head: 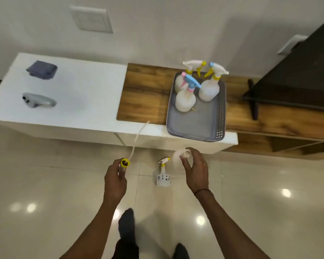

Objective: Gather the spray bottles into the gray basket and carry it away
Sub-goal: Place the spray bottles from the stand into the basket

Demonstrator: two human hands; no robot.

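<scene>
L hand (pixel 114 176) grip pinching yellow-collar spray head (pixel 125 163), dip tube (pixel 138 135) pointing up-right, R hand (pixel 195 171) grip wrapped on open bottle (pixel 181 154) just right of it, gray basket (pixel 196 124) w/ 3 bottles on worktop (pixel 73 94) ahead.

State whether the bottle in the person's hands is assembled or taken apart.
Taken apart: left hand holds the spray head, right hand the open bottle.

Three spray bottles (pixel 185 98) in basket (pixel 195 126) on counter (pixel 82 94); fourth bottle (pixel 163 176) on floor (pixel 64 184) before it.
</scene>
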